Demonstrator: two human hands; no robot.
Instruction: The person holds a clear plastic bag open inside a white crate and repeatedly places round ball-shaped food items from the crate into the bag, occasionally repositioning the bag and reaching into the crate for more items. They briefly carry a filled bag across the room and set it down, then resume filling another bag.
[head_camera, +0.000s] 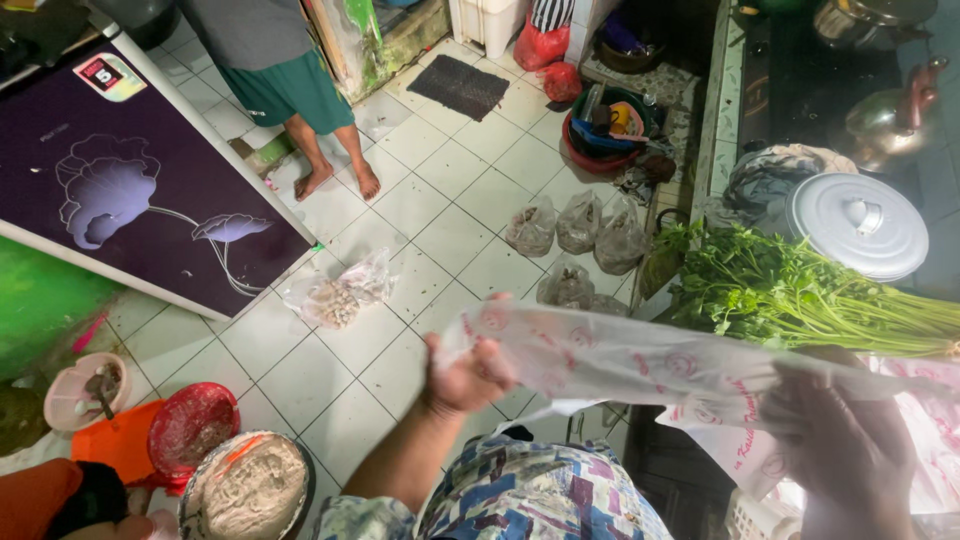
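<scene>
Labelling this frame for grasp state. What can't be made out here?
Head view only:
- Right hand: behind the translucent plastic bag, fingers blurred; grip unclear.
- Left hand: fingertips wrapped in the bag's end.
- Bag contents: not visible.
- Leafy greens: stem ends cut off by the right edge.
- Floor bags: contents too small to tell.
- Standing person: cut off by the top edge.

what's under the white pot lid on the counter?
The white pot lid sits beside a grey patterned cloth, above the leafy greens. The lid covers whatever lies beneath it, so any pot and contents stay hidden.
</scene>
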